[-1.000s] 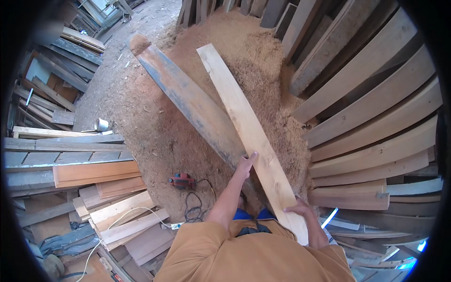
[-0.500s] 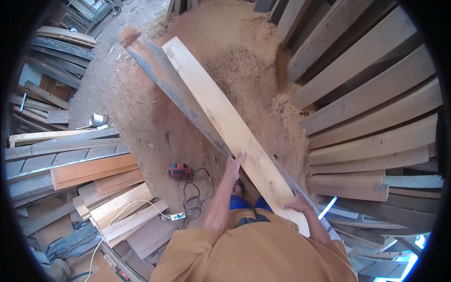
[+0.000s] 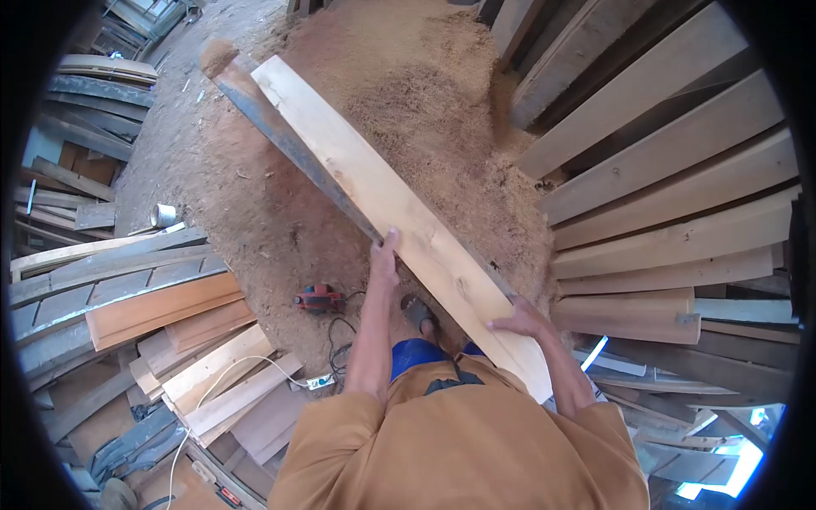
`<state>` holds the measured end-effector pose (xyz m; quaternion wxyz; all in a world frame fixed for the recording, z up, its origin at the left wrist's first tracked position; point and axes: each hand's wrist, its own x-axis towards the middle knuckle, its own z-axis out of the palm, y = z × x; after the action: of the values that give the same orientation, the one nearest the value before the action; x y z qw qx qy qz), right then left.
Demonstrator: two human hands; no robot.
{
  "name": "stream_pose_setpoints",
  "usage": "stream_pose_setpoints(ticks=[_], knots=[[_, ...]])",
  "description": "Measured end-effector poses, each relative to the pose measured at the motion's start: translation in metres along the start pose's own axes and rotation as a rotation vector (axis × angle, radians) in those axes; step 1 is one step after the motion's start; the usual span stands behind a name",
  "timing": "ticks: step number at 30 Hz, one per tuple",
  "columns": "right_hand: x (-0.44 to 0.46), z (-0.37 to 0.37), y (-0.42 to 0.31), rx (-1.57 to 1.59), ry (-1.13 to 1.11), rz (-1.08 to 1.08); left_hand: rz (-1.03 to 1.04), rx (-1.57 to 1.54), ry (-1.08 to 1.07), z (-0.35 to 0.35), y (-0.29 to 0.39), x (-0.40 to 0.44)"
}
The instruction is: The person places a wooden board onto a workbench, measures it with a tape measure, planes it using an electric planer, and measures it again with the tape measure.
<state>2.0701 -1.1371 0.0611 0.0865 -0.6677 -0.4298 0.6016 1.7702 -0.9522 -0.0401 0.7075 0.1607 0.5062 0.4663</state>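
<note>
- pale plank (image 3: 374, 191): held slantwise before the body, its near end close to the waist, its far end above a weathered beam (image 3: 276, 132); whether the two touch cannot be told.
- left hand (image 3: 386, 248): the plank's left edge is gripped about midway along; the thumb is laid on the edge, the fingers are closed beneath and hidden.
- right hand (image 3: 522, 320): the right edge is clasped towards the near end; the thumb is stretched across the upper face, the fingers are partly hidden below.
- red power tool (image 3: 320, 299): set on the ground, left of the plank.
- sawdust (image 3: 425, 85): spread beyond the plank.
- long boards (image 3: 671, 200): ranged at right.
</note>
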Motion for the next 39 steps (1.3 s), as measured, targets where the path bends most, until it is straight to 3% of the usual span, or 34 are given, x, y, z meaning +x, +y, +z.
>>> stream_pose_setpoints(ticks=[7,11,14,16,18,20,23,25,26,28,30,32,34,37,39], knots=[[0.043,-0.008,-0.047,-0.108,-0.032,-0.094,0.044,-0.020,0.017,-0.014,0.041,0.036],[0.069,-0.011,-0.077,-0.208,-0.079,-0.081,0.092,0.188,0.073,-0.010,0.070,0.035],[0.113,0.007,-0.064,-0.458,0.101,-0.183,0.222,0.429,0.097,-0.009,0.079,0.021],[0.127,0.013,-0.060,-0.569,0.098,-0.229,0.244,0.568,0.240,-0.020,0.066,0.004],[0.128,0.012,-0.047,-0.572,0.123,-0.286,0.114,0.647,0.176,-0.041,0.050,-0.019],[0.115,0.010,-0.026,-0.462,0.168,-0.364,0.238,0.566,0.188,-0.056,0.003,-0.047],[0.088,-0.004,0.005,-0.303,0.222,-0.127,-0.079,0.633,0.065,-0.069,-0.062,-0.105],[0.086,-0.001,0.060,-0.360,0.371,-0.131,-0.255,0.590,-0.075,-0.082,-0.122,-0.126],[0.067,-0.006,0.060,-0.419,0.278,-0.059,-0.378,0.543,-0.120,-0.078,-0.146,-0.140],[0.044,-0.007,0.071,-0.485,0.158,0.052,-0.352,0.624,-0.017,-0.049,-0.179,-0.175],[0.036,0.005,0.095,-0.494,0.106,0.127,-0.462,0.586,-0.221,-0.016,-0.172,-0.196],[0.028,0.021,0.099,-0.453,0.140,0.021,-0.465,0.489,-0.205,0.002,-0.185,-0.205],[0.027,0.037,0.105,-0.488,0.212,-0.017,-0.535,0.620,-0.095,0.007,-0.214,-0.201],[-0.002,0.034,0.075,-0.351,0.096,-0.126,-0.308,0.294,-0.250,0.006,-0.237,-0.201],[-0.004,0.056,0.077,-0.379,0.047,-0.121,-0.274,0.207,-0.208,-0.002,-0.248,-0.206]])
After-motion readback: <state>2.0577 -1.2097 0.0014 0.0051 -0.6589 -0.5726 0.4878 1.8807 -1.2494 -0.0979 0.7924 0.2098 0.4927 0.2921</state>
